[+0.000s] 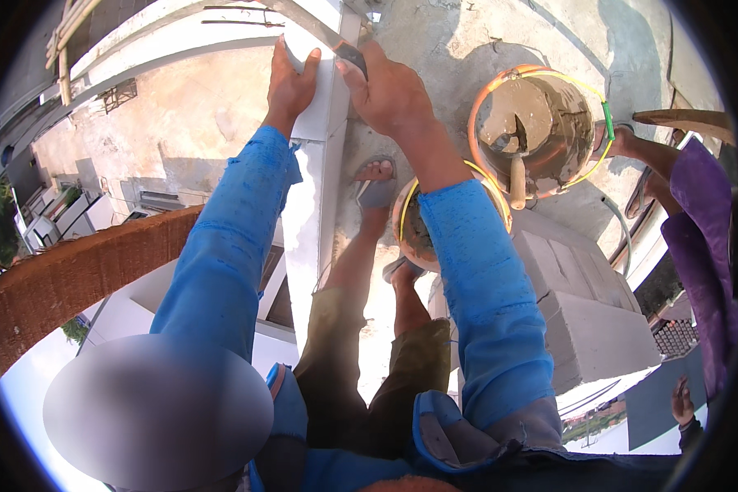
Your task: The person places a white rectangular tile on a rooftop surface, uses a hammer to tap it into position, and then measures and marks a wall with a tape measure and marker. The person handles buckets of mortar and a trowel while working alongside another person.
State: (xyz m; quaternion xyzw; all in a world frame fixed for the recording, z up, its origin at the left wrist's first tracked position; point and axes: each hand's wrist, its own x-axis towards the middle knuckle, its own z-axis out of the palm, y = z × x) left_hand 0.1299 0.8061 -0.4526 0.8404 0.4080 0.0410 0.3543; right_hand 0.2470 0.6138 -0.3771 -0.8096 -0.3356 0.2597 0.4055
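My right hand [389,90] is closed around the dark handle of a tool with a long, flat metal blade [307,23]. The blade slants up and left over the white top of a low wall [307,180]; its far end runs out of view, so I cannot tell its exact kind. On the wall's left edge rests my left hand [293,88], with thumb and fingers spread apart. Right of my right forearm stands a bucket [477,123] with an orange rim, holding wet grey mortar [512,115] and a trowel with a wooden handle [517,182].
A second bucket [403,215] is partly hidden behind my right forearm. Grey blocks [599,328] are stacked at the right. A co-worker in purple trousers [701,213] stands beyond the orange-rimmed bucket. Another person's hand [682,402] shows lower right. A brown beam [82,279] crosses the left.
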